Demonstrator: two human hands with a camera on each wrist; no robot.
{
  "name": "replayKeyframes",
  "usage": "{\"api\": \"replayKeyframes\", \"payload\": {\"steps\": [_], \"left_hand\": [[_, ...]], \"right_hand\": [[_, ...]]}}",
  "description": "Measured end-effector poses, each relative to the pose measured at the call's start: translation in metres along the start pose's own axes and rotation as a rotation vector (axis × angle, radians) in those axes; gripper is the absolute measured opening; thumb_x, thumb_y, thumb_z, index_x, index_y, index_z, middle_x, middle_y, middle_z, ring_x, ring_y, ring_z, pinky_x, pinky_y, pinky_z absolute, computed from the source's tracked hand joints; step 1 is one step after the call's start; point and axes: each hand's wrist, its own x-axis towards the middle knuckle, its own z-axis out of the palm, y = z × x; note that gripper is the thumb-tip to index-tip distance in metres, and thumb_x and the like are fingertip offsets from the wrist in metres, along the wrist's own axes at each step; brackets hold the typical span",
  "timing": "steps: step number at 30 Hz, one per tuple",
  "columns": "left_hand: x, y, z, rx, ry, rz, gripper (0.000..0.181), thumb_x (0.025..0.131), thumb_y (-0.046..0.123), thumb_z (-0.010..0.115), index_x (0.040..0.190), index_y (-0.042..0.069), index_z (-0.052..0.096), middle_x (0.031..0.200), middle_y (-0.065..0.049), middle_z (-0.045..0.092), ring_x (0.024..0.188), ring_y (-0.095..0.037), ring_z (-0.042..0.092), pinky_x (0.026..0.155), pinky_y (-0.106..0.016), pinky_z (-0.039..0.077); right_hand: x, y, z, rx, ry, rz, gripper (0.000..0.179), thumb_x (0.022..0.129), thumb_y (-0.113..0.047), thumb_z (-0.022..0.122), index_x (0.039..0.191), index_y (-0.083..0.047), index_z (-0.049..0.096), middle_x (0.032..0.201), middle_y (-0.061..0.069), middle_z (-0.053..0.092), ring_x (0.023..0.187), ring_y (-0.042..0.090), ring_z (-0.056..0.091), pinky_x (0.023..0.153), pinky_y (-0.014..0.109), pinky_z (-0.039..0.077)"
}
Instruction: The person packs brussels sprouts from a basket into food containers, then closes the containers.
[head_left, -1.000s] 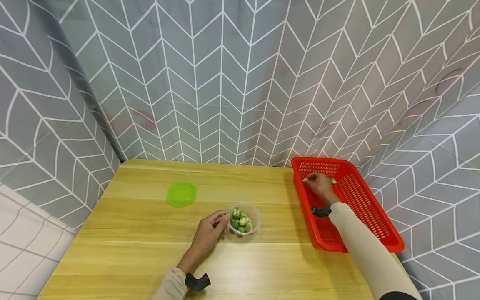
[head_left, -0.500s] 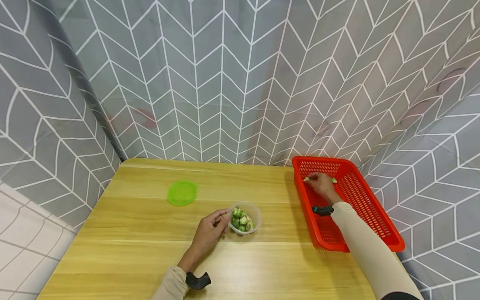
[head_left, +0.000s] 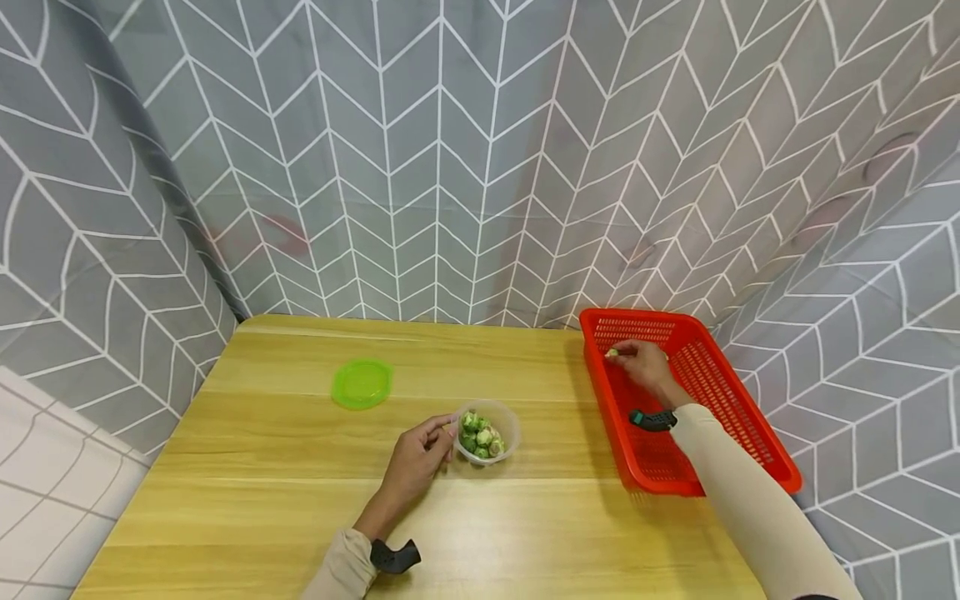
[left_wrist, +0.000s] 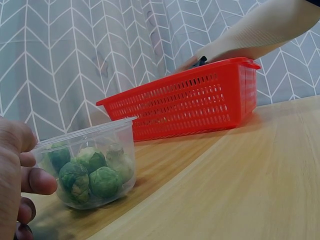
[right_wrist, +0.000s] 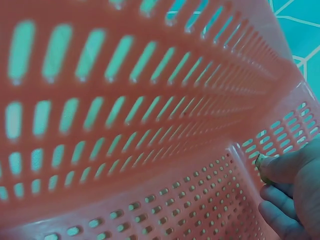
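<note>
A clear plastic tub (head_left: 513, 423) stands upright on the table, holding several Brussels sprouts (head_left: 483, 435). My left hand (head_left: 415, 457) is at its left side, thumb and forefinger pinching the rim. In the left wrist view, curled fingers (left_wrist: 40, 181) lie close against the tub's wall. Over on the right, my right hand (head_left: 643, 367) reaches inside the red basket (head_left: 626, 450), near its far left corner. Between thumb and fingers it pinches a Brussels sprout (head_left: 612, 353), partly covered by the fingertips. Another small green piece behind that hand is nearly hidden.
A green lid (head_left: 362, 384) lies flat on the wooden table (head_left: 262, 492), left of and beyond the tub. High slotted walls surround the right hand in the basket. A patterned grey curtain (head_left: 420, 167) hangs behind the table and along both sides.
The right hand has turned slightly inside the basket, so the small green piece behind it is now mostly covered. The left hand and tub hold their place; the head view has shifted a little.
</note>
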Motion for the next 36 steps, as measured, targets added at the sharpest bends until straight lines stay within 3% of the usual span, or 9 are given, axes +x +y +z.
{"api": "replayKeyframes", "payload": {"steps": [4, 9, 16, 25, 30, 36], "left_hand": [[0.0, -0.003, -0.001, 0.011, -0.016, 0.004, 0.03, 0.103, 0.013, 0.059, 0.13, 0.001, 0.065, 0.072, -0.02, 0.066, 0.055, -0.015, 0.052, 0.055, -0.024, 0.041], [0.005, -0.022, 0.001, 0.013, -0.009, -0.021, 0.03, 0.104, 0.015, 0.059, 0.131, 0.004, 0.066, 0.073, -0.02, 0.066, 0.056, -0.024, 0.052, 0.051, -0.022, 0.036], [0.008, -0.034, 0.0, 0.024, -0.012, -0.004, 0.029, 0.102, 0.028, 0.062, 0.129, 0.017, 0.068, 0.07, -0.008, 0.066, 0.053, -0.013, 0.05, 0.054, -0.025, 0.038], [0.008, -0.034, 0.0, 0.034, -0.026, 0.006, 0.032, 0.102, 0.035, 0.062, 0.128, 0.018, 0.069, 0.07, -0.007, 0.067, 0.054, -0.013, 0.051, 0.054, -0.025, 0.039], [0.007, -0.034, 0.0, 0.03, -0.01, -0.01, 0.03, 0.102, 0.032, 0.063, 0.127, 0.017, 0.069, 0.071, -0.008, 0.067, 0.054, -0.013, 0.049, 0.053, -0.024, 0.037], [0.007, -0.033, -0.001, 0.044, -0.013, -0.005, 0.03, 0.102, 0.033, 0.063, 0.127, 0.02, 0.069, 0.069, -0.006, 0.066, 0.052, -0.012, 0.047, 0.054, -0.024, 0.036]], "right_hand": [[-0.006, -0.002, -0.004, 0.017, 0.0, -0.001, 0.026, 0.094, -0.014, 0.074, 0.112, 0.005, 0.071, 0.108, 0.021, 0.072, 0.091, 0.026, 0.063, 0.071, 0.025, 0.047], [-0.012, -0.005, -0.009, 0.068, -0.003, 0.004, 0.029, 0.093, -0.015, 0.075, 0.113, 0.005, 0.072, 0.108, 0.02, 0.073, 0.092, 0.024, 0.066, 0.071, 0.023, 0.048], [-0.027, -0.019, -0.02, 0.117, -0.019, -0.03, 0.033, 0.095, -0.021, 0.074, 0.117, 0.003, 0.071, 0.111, 0.019, 0.073, 0.097, 0.025, 0.067, 0.073, 0.021, 0.049], [-0.05, -0.038, -0.04, 0.216, 0.006, -0.077, 0.032, 0.093, -0.021, 0.075, 0.118, -0.001, 0.071, 0.112, 0.018, 0.072, 0.087, -0.002, 0.063, 0.075, 0.016, 0.049], [-0.064, -0.062, -0.043, 0.266, -0.042, -0.099, 0.034, 0.094, -0.021, 0.074, 0.12, 0.0, 0.07, 0.114, 0.019, 0.071, 0.09, 0.005, 0.065, 0.076, 0.018, 0.051], [-0.077, -0.086, -0.03, 0.312, -0.092, -0.135, 0.028, 0.093, -0.017, 0.075, 0.117, -0.004, 0.072, 0.111, 0.015, 0.073, 0.094, 0.015, 0.068, 0.077, 0.021, 0.053]]}}
